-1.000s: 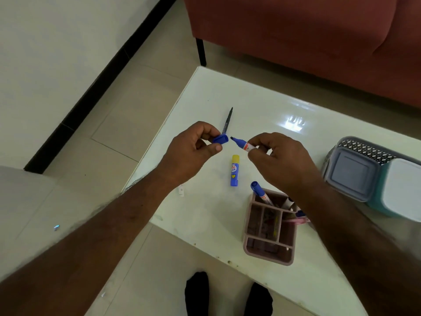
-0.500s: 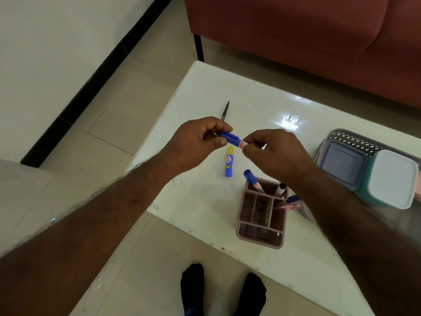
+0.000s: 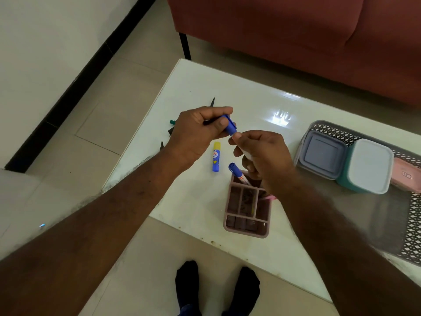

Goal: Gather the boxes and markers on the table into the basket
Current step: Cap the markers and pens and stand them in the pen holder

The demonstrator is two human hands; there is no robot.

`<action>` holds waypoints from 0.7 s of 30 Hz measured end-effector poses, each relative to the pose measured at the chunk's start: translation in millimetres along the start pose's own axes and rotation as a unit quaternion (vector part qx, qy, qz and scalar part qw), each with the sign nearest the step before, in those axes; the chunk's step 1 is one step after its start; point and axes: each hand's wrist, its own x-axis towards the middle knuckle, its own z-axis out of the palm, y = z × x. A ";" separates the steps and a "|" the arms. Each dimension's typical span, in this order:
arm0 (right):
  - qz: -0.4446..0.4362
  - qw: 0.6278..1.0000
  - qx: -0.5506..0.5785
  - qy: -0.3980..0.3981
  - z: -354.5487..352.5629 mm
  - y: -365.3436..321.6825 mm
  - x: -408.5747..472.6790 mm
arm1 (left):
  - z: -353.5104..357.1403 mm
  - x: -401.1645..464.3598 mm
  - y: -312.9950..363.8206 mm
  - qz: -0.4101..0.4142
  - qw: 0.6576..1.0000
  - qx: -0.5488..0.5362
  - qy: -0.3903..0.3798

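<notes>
Both hands hold one blue-capped marker above the white table. My left hand pinches its blue cap end. My right hand grips the white barrel, which its fingers mostly hide. A second blue-capped marker stands in the pink divided holder under my right hand. A blue and yellow glue stick lies flat between my hands. The grey mesh basket at the right holds a grey-lidded box, a teal box with a white lid and a pink box.
A black pen lies beyond my left hand, with a green-capped marker and dark bits near the table's left edge. A red sofa stands behind the table. My feet in black socks are on the tiled floor below the near edge.
The cap in my left hand and the marker in my right hand, apart a second ago, have come together. Both hands now hold the capped marker, tilted more steeply.
</notes>
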 end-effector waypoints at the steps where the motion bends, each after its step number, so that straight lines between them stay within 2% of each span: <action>1: 0.015 0.999 0.040 -0.009 -1.5 0.3 -1.6 | 2.3 1.2 3.2 0.002 1.000 -0.002 -0.005; 4: 0.015 0.996 0.088 -0.022 -11.1 1.5 -4.2 | 11.7 7.0 14.5 0.021 0.999 0.037 -0.023; 7: -0.039 0.999 0.029 0.002 -22.1 0.4 -4.4 | 20.9 10.9 18.3 0.032 0.994 0.103 -0.013; 9: -0.068 0.996 -0.043 0.038 -30.3 -0.5 -2.0 | 25.4 8.4 13.3 0.011 0.985 0.173 0.010; 11: -0.091 0.989 -0.098 0.065 -39.3 1.1 0.1 | 28.0 -2.9 1.3 -0.027 0.959 0.283 0.010; 13: -0.105 0.985 -0.115 0.073 -46.2 3.8 1.2 | 29.8 -18.0 -19.3 -0.073 0.923 0.376 -0.035; 15: -0.111 0.984 -0.118 0.075 -50.5 6.9 2.7 | 32.3 -31.9 -38.2 -0.110 0.891 0.434 -0.078; 17: -0.107 0.982 -0.140 0.073 -53.0 9.4 5.3 | 37.6 -40.1 -52.2 -0.131 0.874 0.459 -0.089; 21: -0.106 0.977 -0.177 0.061 -54.3 11.9 9.8 | 51.6 -46.0 -55.8 -0.113 0.909 0.395 -0.073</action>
